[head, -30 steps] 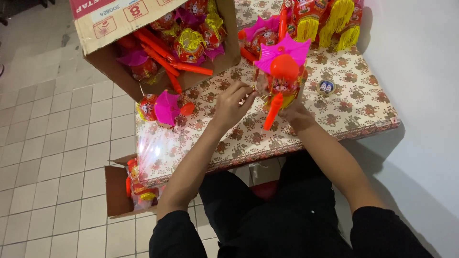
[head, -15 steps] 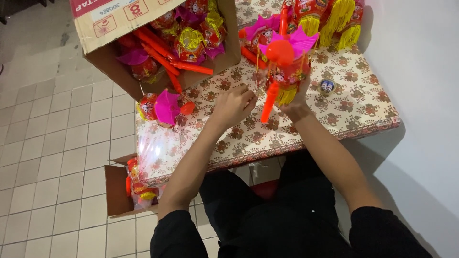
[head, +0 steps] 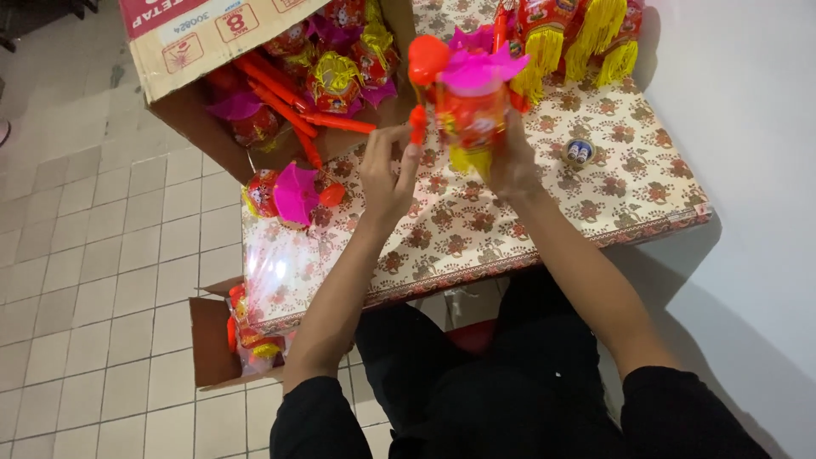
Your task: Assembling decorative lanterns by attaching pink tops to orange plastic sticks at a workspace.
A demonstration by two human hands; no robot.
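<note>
My right hand (head: 512, 161) holds a red toy lantern (head: 470, 106) upright above the table; it has a pink petal top and a yellow tassel hanging below. My left hand (head: 387, 174) pinches the lantern's orange stick handle (head: 417, 119), whose round orange end rises beside the pink top. Both hands hover over the floral tablecloth (head: 476, 225).
An open cardboard box (head: 195, 59) full of lanterns and orange sticks leans at the table's far left. A finished lantern (head: 289, 194) lies on the table's left edge. More lanterns with yellow tassels (head: 586, 38) stand at the back. A small box (head: 217, 340) sits on the tiled floor. A white wall is right.
Both hands have lifted the lantern higher and further from me. The left hand, apart from the lantern before, has moved up to the orange stick.
</note>
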